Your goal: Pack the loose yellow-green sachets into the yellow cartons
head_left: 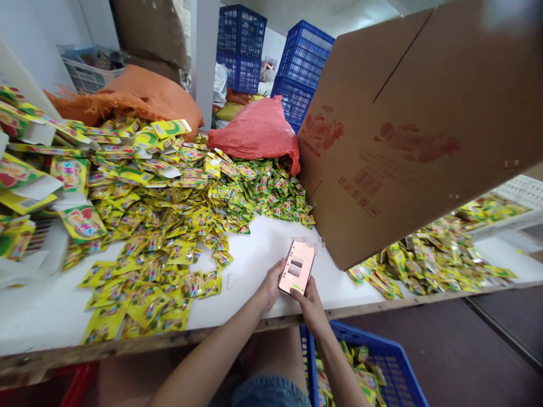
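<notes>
A smartphone (pixel 297 268) with a lit, pinkish screen is held over the front edge of the white table (pixel 244 257). My left hand (pixel 270 285) is wrapped round its left side. From the lower right, my right hand (pixel 310 302) grips it too, the thumb resting on the bottom of the screen. To the left lie many small yellow candy packets (pixel 148 299) in a spread-out heap. Behind the phone is a pile of greener packets (pixel 271 192), spilling from a red sack (pixel 258 130).
A large cardboard box (pixel 407 124) leans over the table's right side, with more packets (pixel 416 260) beyond it. Flat yellow boxes (pixel 80 223) pile up at left before an orange sack (pixel 148 93). Below the edge stands a blue crate (pixel 394 356) holding packets. Blue crates (pixel 303 62) are stacked behind.
</notes>
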Available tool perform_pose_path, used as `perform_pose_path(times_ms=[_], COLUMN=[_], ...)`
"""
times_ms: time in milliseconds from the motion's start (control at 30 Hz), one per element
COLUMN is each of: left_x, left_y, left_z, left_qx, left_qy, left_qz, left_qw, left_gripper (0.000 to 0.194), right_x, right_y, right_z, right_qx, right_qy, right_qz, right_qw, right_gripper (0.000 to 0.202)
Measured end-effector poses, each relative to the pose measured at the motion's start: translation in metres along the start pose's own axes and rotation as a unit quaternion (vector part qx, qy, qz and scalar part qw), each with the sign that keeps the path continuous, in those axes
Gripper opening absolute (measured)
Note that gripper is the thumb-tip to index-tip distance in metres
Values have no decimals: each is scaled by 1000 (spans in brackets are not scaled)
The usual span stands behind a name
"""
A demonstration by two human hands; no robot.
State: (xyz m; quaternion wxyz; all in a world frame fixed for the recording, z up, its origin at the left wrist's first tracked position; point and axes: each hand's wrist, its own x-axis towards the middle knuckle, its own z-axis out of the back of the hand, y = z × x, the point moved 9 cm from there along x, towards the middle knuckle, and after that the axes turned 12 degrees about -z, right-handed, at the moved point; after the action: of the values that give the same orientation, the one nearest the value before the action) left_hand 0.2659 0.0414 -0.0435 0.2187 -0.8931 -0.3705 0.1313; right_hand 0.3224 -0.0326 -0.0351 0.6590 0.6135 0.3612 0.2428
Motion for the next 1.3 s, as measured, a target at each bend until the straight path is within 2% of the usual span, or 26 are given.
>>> perform_pose_path(times_ms=[767,1000,1300], left_x=[-5,-5,-2], left_y=[0,-3,-6], left_z=[-3,-4,-3], left_qx=[17,14,-7], left_qy=[-9,-12,-8], left_qz=[43,30,-12], left_qw=[999,999,1000], left_gripper=[46,44,39], right_x=[2,1,5], right_y=[-2,-2,-8], right_z=[-1,-2,8], right_qx=[-17,-36,-89], right_qy=[-4,-1,-53], right_qz=[-4,-4,23], right_qw=[1000,999,994], right_gripper=[50,48,49])
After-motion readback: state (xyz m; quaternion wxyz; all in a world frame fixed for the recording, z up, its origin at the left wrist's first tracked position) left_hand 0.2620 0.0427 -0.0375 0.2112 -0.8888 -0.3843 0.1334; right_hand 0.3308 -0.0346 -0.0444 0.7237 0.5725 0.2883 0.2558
